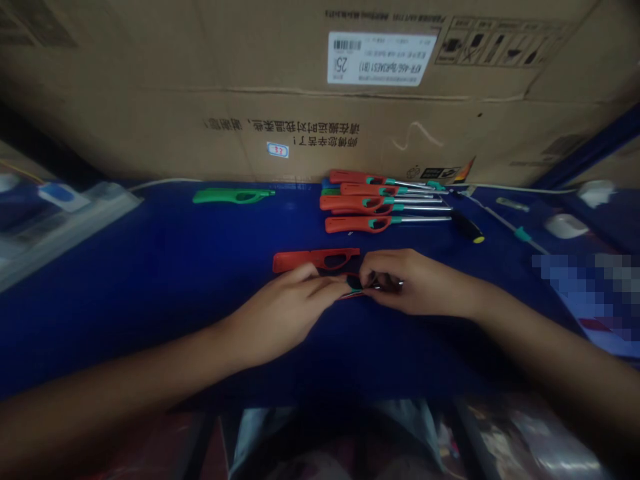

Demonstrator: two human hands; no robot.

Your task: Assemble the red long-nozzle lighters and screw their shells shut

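My left hand (287, 303) and my right hand (403, 280) meet over the blue table (150, 280). Both are closed on a red lighter part (353, 288) with a dark piece and a thin metal tube between the fingertips; most of it is hidden. Just behind the hands lies a separate red lighter shell (315, 259), flat on the table and touching my left fingers.
Several finished red lighters (373, 203) with metal tubes lie in a row further back. A green lighter shell (233, 195) lies to the left, a black-handled screwdriver (467, 227) to the right. A big cardboard box (320, 87) stands behind. A clear tray (55, 213) sits at left.
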